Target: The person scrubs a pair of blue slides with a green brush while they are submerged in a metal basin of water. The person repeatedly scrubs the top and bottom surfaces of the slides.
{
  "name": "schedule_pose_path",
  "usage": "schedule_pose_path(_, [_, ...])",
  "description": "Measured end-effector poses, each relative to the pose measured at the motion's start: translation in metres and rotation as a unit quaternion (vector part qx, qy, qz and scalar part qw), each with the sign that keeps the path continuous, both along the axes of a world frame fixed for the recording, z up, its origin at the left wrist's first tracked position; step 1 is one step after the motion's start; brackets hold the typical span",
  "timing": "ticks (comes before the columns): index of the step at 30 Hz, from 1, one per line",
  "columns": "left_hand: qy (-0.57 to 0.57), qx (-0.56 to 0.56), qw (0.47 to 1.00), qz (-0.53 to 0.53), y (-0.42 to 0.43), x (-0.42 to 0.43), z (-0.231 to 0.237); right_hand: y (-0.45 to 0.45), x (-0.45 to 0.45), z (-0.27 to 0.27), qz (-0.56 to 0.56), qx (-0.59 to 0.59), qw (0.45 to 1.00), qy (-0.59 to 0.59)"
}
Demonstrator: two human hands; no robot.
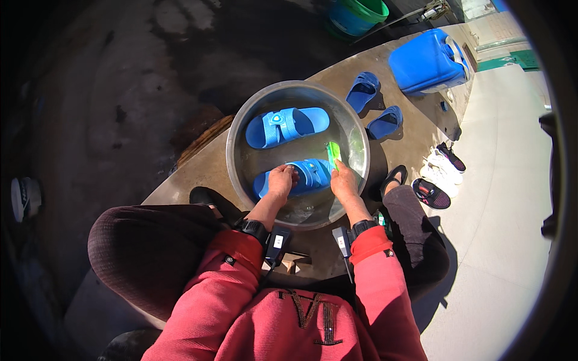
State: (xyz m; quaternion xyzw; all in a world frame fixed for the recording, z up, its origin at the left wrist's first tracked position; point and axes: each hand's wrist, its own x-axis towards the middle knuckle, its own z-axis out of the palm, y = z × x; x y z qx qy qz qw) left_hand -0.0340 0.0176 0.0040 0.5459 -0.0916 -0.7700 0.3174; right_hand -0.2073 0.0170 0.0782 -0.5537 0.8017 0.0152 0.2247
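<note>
A round metal basin point(234, 162) stands on the paving before me with two light-blue slide sandals in it. The upper sandal point(289, 127) lies at the far side with its toe end to the left. My left hand point(282, 179) is at the strap area of the nearer sandal point(316, 177); its fingers are curled, and whether they grip the sandal is not plain. In my right hand point(343, 179) is a green brush point(334, 153), held by one end beside that sandal's right end. The brush's underside is hidden.
Dark-blue slippers point(363, 92) lie right of the basin, below a blue plastic jerrycan point(426, 63). Sneakers point(432, 194) and white shoes point(440, 169) sit further right. A green-rimmed bucket point(354, 20) stands at the top, a white bucket point(25, 198) far left. My feet flank the basin.
</note>
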Motion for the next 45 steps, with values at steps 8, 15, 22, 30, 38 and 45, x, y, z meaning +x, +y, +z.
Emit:
schedule_pose_path(8, [-0.077, -0.197, 0.940, -0.267, 0.001, 0.003, -0.004, 0.021, 0.011, -0.001, 0.005, -0.058, 0.992, -0.111])
schedule_pose_path(15, [-0.203, -0.299, 0.874, -0.326, 0.012, -0.011, 0.006, 0.077, 0.052, 0.047, 0.121, -0.014, 0.989, -0.088])
schedule_pose_path(22, [-0.225, -0.299, 0.858, -0.352, 0.014, -0.010, 0.014, 0.052, 0.022, 0.023, 0.071, -0.061, 0.995, -0.036])
schedule_pose_path(30, [-0.169, -0.250, 0.919, -0.255, 0.008, -0.008, 0.002, 0.097, 0.035, 0.054, 0.099, -0.013, 0.992, -0.081])
schedule_pose_path(38, [-0.155, -0.264, 0.893, -0.330, 0.016, -0.008, -0.001, 0.017, 0.045, 0.038, 0.161, 0.024, 0.986, -0.024])
schedule_pose_path(45, [-0.232, -0.261, 0.880, -0.322, 0.026, -0.007, 0.008, 0.070, 0.022, 0.086, 0.206, 0.087, 0.975, -0.012])
